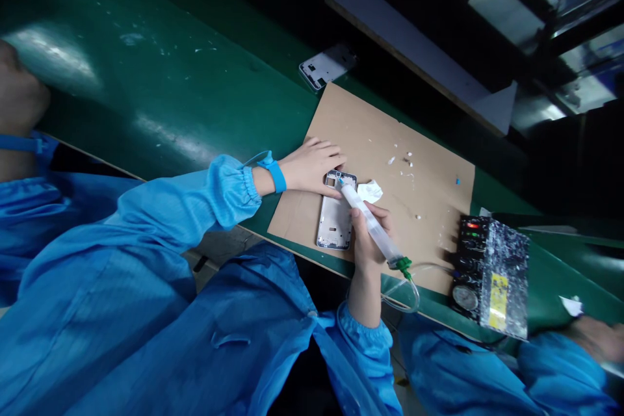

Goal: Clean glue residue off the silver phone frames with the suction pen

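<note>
A phone frame (335, 218) lies flat on the brown cardboard sheet (302, 198). My left hand (312, 166) spans its upper left corner, thumb on the long side and fingers by the top end, holding it. A blue band circles that wrist. In my right hand (368, 234) is a clear dispensing syringe (373, 226), tilted, its blue tip close over the frame's upper part; I cannot tell whether it touches. A green cap (403, 265) at the syringe's back end joins a thin clear tube (416, 299). Crumpled white tissue (370, 191) sits right of the frame.
A black dispenser box (494, 276) with a dial and lit red display stands right. Another phone frame (327, 67) lies beyond the cardboard on the green table (205, 84). White scraps (408, 155) dot the cardboard. Other people's hands (19, 91) show at both sides.
</note>
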The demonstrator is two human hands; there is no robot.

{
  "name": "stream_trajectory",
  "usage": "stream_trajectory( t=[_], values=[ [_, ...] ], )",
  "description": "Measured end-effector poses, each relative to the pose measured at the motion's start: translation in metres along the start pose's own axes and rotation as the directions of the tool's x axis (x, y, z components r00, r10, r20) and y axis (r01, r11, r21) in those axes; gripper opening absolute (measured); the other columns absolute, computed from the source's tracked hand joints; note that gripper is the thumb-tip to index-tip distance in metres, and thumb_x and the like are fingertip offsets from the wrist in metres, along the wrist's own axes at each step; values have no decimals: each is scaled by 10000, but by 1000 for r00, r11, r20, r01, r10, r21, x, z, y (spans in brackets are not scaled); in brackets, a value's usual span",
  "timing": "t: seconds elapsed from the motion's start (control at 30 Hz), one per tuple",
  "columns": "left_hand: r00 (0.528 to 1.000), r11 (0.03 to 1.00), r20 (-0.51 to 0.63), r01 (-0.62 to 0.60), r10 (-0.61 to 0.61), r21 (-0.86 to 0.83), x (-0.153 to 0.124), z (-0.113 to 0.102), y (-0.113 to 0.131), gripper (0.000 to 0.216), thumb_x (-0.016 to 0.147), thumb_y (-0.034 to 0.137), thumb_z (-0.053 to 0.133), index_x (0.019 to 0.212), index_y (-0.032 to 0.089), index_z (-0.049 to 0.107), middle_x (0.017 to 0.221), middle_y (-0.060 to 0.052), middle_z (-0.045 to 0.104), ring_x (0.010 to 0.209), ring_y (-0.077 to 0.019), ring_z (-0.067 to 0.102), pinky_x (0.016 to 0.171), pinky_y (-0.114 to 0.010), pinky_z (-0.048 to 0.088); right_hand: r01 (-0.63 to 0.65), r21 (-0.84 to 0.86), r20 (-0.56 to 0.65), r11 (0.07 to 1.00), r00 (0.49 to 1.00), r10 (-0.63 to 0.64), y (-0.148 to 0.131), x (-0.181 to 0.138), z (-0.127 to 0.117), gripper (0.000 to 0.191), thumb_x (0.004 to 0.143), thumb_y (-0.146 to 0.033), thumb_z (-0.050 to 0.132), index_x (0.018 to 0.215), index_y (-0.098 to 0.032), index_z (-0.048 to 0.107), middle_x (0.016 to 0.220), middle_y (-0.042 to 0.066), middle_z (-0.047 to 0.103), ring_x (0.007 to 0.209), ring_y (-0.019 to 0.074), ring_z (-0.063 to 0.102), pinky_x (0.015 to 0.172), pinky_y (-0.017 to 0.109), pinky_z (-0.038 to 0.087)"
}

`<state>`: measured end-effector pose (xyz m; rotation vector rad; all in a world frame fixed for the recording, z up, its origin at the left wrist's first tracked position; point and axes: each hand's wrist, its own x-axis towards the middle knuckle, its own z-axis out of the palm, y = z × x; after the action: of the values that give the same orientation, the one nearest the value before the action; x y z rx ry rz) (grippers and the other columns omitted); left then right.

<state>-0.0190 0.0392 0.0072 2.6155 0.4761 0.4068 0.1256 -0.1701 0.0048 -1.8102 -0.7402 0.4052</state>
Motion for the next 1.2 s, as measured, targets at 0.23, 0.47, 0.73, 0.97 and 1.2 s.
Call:
stream_trajectory(
  t=[0.23,0.47,0.73,0.97,1.2],
  values=[
    [1000,1000,-1,-3,3,16,0,1,-1,533,923,703,792,1091,210,681,1157,-92,729,1101,-300,641,933,-420,369,-8,22,-8,1000,1000,8,2,0,0,590,758,-691,918,1003,-179,760,876,90,810,718,215,740,640,326,591],
    [1000,1000,5,1,-1,-4,1,1,-2,573,880,730,828,1101,222,680,1162,-84,731,1095,-298,645,941,-419,382,-15,27,-19,1000,1000,16,5,0,-1,596,757,-690,921,1017,-178,763,880,89,806,709,207,729,636,323,588],
    [1000,996,20,25,-24,-82,1,0,-7,557,896,716,821,1134,224,714,1194,-79,718,1158,-306,642,1033,-441,410,28,69,-71,997,997,-23,10,-5,-2,584,830,-685,889,1089,-182,744,889,83,817,693,204,741,677,343,608],
    [988,981,19,155,-154,-120,25,-27,-55,617,837,692,877,1283,275,788,1348,-92,662,1300,-343,587,1149,-503,436,64,178,-183,982,983,-31,10,-9,-2,526,850,-620,903,1088,-175,755,874,92,822,708,223,764,682,347,615],
    [834,843,-126,535,-537,-51,36,-106,-166,935,712,746,937,1441,225,673,1517,-146,556,1292,-347,630,1191,-485,504,69,201,-157,977,987,-37,12,-10,-4,473,845,-587,911,1055,-181,791,887,101,822,734,231,773,673,333,615]
  ],
)
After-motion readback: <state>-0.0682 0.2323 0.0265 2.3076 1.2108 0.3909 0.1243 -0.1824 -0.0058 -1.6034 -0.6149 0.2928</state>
